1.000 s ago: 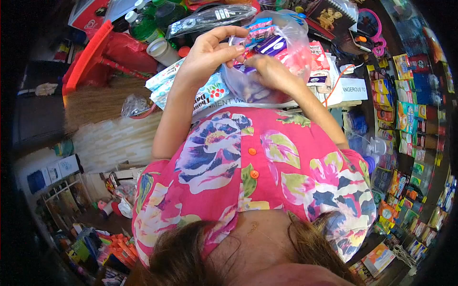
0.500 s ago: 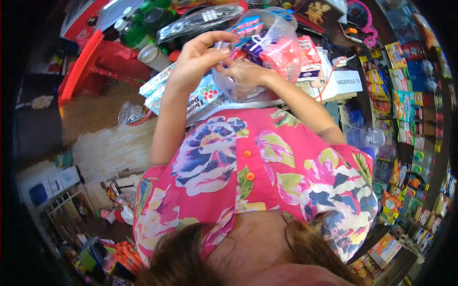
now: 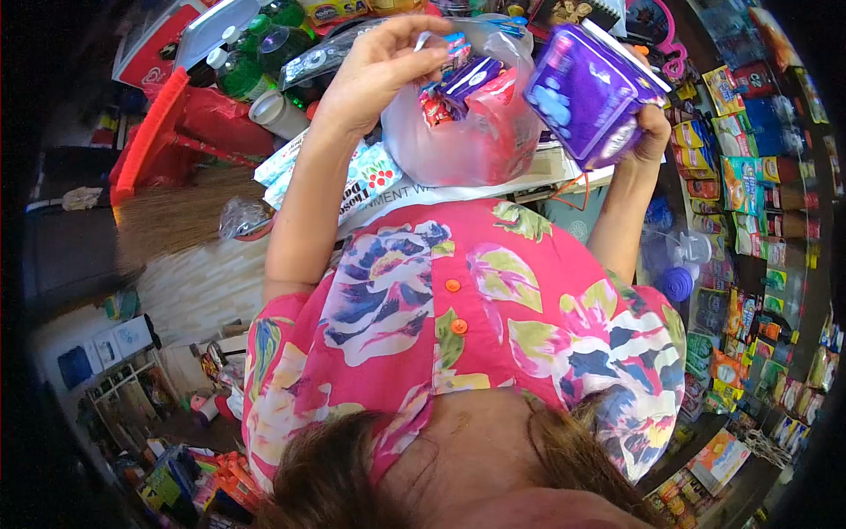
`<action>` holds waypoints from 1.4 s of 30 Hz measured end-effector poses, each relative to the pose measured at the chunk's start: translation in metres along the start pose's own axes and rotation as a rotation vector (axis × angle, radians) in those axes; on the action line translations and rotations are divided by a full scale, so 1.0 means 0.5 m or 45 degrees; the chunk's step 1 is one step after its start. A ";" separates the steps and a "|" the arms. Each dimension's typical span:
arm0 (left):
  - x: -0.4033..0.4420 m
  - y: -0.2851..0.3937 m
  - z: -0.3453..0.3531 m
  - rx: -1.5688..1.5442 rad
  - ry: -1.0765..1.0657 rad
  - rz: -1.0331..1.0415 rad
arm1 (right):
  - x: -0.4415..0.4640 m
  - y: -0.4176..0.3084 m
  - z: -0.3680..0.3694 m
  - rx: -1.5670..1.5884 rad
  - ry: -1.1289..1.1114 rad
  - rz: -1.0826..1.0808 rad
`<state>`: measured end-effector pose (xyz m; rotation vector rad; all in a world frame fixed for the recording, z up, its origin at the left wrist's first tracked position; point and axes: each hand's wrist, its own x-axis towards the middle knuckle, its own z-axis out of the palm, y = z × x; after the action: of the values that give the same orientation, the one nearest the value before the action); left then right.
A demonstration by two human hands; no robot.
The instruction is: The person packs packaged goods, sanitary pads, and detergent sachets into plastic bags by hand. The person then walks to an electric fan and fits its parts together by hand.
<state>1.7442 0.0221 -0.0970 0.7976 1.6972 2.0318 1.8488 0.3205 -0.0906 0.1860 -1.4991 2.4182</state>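
My left hand [image 3: 377, 78] pinches the rim of a clear plastic bag [image 3: 419, 145] and holds its mouth open. Inside the bag lie a purple packet [image 3: 474, 79], red packets [image 3: 500, 99] and a blue-and-pink packet [image 3: 455, 48]. To the right of the bag, my right hand [image 3: 650, 134] grips a shiny purple packet [image 3: 592, 93] with pale blue shapes on its front. My right fingers are partly hidden behind it. Under my left forearm lies a white-and-blue wrapper [image 3: 374, 175] with red cherries printed on it.
Green bottles [image 3: 238, 75] and a white cup [image 3: 278, 110] stand at the back left, near a red-edged broom [image 3: 152, 132]. A black plastic-wrapped package [image 3: 322, 57] lies behind my left hand. Several hanging snack packs [image 3: 743, 185] line the right side.
My right hand has come out of the bag and moved right, now holding the purple packet. My left hand has shifted slightly up at the bag's rim.
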 end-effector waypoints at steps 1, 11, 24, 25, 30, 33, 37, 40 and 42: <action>0.004 0.011 0.013 -0.014 0.005 0.023 | -0.014 0.004 -0.031 0.049 0.099 0.048; -0.041 0.025 -0.009 0.093 0.111 -0.081 | -0.024 0.047 -0.125 -0.163 0.501 0.074; -0.080 0.008 -0.035 0.280 0.291 -0.219 | 0.171 0.207 -0.026 -2.725 -0.030 0.178; -0.086 0.008 -0.031 0.278 0.292 -0.217 | 0.172 0.202 -0.029 -2.703 -0.035 0.218; -0.106 -0.008 -0.029 0.203 0.311 -0.262 | 0.183 0.199 -0.071 -2.618 0.119 0.073; -0.103 -0.012 -0.023 0.221 0.324 -0.203 | 0.197 0.199 -0.092 -2.435 0.123 0.060; -0.099 -0.019 -0.036 0.223 0.272 -0.231 | 0.196 0.166 -0.087 -2.226 0.111 -0.253; -0.088 -0.012 -0.028 0.218 0.268 -0.223 | 0.170 0.142 0.026 -1.402 -0.078 -0.235; -0.077 -0.004 -0.020 0.197 0.253 -0.223 | 0.135 0.154 0.120 -1.142 -0.442 -0.172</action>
<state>1.7673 -0.0088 -0.1074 0.4851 1.9779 1.9323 1.7583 0.2469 -0.1119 0.4912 -2.4548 1.4521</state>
